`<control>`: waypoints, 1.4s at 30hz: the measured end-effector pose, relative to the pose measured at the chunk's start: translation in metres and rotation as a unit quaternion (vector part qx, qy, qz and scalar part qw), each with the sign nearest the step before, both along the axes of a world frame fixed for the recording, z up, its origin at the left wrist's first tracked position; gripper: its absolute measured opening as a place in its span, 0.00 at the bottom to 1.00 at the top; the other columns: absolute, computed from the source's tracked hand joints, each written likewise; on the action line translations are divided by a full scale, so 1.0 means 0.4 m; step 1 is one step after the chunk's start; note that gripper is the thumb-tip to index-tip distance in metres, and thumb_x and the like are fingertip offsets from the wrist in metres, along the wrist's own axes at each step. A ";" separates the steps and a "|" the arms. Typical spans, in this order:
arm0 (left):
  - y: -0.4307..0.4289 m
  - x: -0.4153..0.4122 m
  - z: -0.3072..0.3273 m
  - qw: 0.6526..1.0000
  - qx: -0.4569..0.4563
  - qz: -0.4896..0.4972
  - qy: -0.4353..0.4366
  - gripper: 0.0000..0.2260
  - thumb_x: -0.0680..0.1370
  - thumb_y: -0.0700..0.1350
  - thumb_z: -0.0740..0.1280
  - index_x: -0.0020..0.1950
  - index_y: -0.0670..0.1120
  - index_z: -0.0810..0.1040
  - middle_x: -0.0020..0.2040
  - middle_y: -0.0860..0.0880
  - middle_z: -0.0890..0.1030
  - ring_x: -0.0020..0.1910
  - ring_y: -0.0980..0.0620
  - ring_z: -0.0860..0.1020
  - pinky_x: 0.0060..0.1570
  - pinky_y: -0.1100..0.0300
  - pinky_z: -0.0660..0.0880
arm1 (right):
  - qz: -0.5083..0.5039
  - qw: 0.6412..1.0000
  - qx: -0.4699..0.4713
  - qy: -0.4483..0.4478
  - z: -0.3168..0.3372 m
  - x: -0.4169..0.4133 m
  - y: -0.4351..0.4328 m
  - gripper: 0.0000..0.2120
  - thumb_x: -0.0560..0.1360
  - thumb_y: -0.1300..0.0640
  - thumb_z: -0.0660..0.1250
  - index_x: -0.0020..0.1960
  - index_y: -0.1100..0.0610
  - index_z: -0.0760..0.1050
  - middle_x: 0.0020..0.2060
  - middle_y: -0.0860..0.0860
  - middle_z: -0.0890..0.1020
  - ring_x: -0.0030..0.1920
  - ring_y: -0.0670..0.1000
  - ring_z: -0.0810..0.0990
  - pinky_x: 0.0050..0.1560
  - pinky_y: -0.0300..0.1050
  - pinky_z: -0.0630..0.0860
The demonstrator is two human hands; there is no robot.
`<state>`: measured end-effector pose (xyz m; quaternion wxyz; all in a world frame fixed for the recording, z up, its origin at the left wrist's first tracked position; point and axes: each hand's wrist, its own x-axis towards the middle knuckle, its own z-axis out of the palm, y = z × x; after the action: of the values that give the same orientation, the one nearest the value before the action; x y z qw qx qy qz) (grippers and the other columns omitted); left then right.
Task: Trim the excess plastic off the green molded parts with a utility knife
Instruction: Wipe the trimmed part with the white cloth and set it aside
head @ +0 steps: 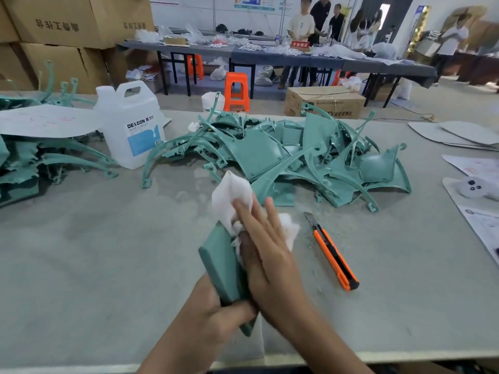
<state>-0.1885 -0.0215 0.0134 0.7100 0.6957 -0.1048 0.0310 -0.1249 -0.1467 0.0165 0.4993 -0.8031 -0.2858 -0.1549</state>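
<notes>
Left hand (pixel 229 315) grips the flat green moulded part (pixel 218 261) steady, so the right hand (pixel 270 255) (fingers straight) can press a crumpled white cloth (pixel 229 193) against it.

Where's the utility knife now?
Head view: the orange-and-black utility knife lies on the grey table, right of the right hand, in front of the green molded-parts pile.

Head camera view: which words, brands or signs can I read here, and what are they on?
"DEXCON": label on the white jug.
"不合格区": red sign on the far table.
Too small or blurred to read: the jug's small print, the lettering on the cardboard boxes, the wall poster.
</notes>
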 end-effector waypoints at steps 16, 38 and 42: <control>0.004 0.005 -0.018 0.972 -0.169 0.134 0.088 0.25 0.66 0.31 0.70 0.56 0.57 0.84 0.56 0.46 0.85 0.57 0.48 0.83 0.54 0.55 0.80 | -0.118 0.937 0.293 0.152 -0.050 0.013 -0.078 0.08 0.80 0.47 0.60 0.54 0.45 0.77 0.35 0.48 0.75 0.30 0.48 0.72 0.29 0.43 0.70; -0.008 0.028 0.024 0.942 -0.255 0.196 0.091 0.25 0.69 0.35 0.68 0.65 0.50 0.76 0.57 0.44 0.84 0.52 0.46 0.84 0.43 0.53 0.82 | -0.103 0.930 0.266 0.233 -0.091 0.065 -0.092 0.07 0.75 0.58 0.66 0.47 0.46 0.76 0.41 0.48 0.82 0.39 0.50 0.79 0.42 0.51 0.75; -0.035 0.074 0.005 0.957 -0.176 0.183 0.140 0.33 0.70 0.39 0.68 0.70 0.64 0.66 0.59 0.45 0.82 0.52 0.46 0.83 0.45 0.49 0.82 | 0.063 0.845 0.423 0.322 -0.048 0.021 -0.044 0.07 0.77 0.58 0.63 0.54 0.52 0.76 0.49 0.56 0.81 0.45 0.53 0.80 0.45 0.48 0.77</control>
<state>-0.1589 -0.0355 0.0152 0.8107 0.5647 0.1321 0.0802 -0.1165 -0.1643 -0.0029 0.8631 -0.4993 -0.0656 0.0382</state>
